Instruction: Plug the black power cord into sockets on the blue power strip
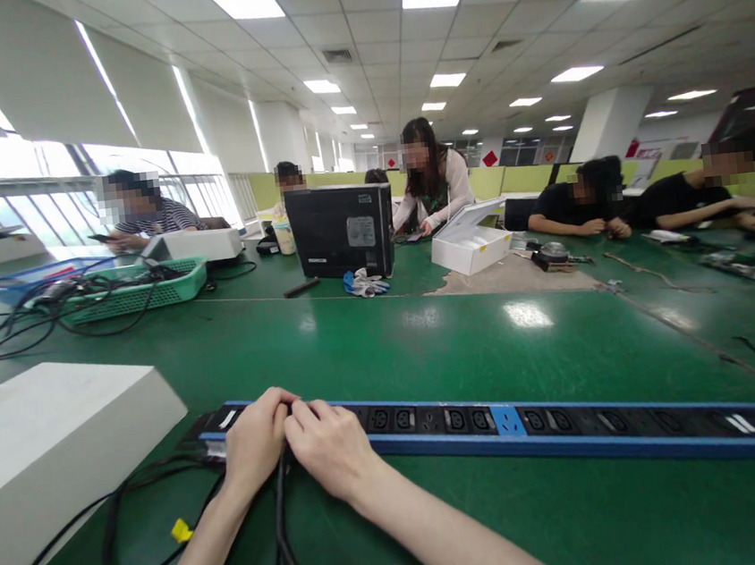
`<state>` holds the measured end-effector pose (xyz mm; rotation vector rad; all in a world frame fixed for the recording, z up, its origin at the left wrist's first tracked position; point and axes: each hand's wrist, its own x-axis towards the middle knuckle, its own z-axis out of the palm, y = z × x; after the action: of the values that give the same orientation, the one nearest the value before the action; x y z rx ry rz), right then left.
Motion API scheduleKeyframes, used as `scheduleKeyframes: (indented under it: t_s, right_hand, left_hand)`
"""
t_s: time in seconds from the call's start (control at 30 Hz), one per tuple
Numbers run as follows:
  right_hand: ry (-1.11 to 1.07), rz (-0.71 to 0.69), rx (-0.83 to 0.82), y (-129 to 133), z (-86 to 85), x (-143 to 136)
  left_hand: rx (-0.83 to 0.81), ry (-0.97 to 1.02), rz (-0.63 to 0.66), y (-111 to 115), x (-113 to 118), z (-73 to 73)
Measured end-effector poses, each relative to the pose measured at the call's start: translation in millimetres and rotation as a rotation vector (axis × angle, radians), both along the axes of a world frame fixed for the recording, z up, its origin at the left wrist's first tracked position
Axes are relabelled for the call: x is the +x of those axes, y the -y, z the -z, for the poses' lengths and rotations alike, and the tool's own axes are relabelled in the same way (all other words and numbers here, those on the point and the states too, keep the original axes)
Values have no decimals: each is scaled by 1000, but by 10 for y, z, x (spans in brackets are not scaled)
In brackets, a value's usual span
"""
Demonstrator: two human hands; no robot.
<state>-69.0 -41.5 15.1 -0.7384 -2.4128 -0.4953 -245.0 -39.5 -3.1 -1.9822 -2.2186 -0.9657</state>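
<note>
A long blue and black power strip (432, 420) with rows of sockets lies across the green table. Over its left part, my left hand (257, 436) and my right hand (328, 440) meet, fingers curled and closed. A thick black cable (282, 517) runs from between them down toward the bottom edge. What the fingertips grip is hidden behind the hands. Thinner black cables (116, 526) loop to the left, one with a yellow tag (181, 530).
A large white box (63, 441) stands at the left. Farther back are a green basket (182, 285) of cables, a black computer case (340, 232), gloves (365, 284) and an open white box (472, 246). Several people are around the far side.
</note>
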Motion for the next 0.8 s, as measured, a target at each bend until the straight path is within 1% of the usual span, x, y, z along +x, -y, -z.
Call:
scheduleKeyframes:
  t_s: [0.2,0.27,0.33,0.43,0.47,0.53,0.6,0.63,0.67,0.73,0.8]
  right_hand:
    - [-23,-98,96,-4,9,82]
    - [-27,-118,100,-31,10,78]
    - [-50,-89,74,-62,22,59]
    - [-90,-9,21,-90,78,40]
    - [-89,-6,21,-95,96,46]
    - [-68,-52,55,-109,89,84]
    - [-53,-121,104,-132,-27,150]
    - [-62,-146,116,-147,-137,191]
    - [-84,-160,114,-165,-279,238]
    - [-176,-145,52,-206,-624,356]
    - [-280,-141,-75,-252,-954,527]
  left_hand:
    - [-6,-7,13,-10,-22,13]
    - [-17,-17,9,-9,-18,15]
    - [-24,-31,9,-13,-20,24]
    - [-19,-53,9,-26,-33,40]
    - [-16,-57,8,-30,-37,42]
    - [-17,-60,7,-35,-39,40]
    - [-14,-73,3,-35,-35,34]
    - [-5,-84,0,-34,-31,32]
    - [7,-95,-7,-33,-28,33]
    - [27,-102,-12,-30,-26,40]
    - [38,-78,-4,-26,-31,54]
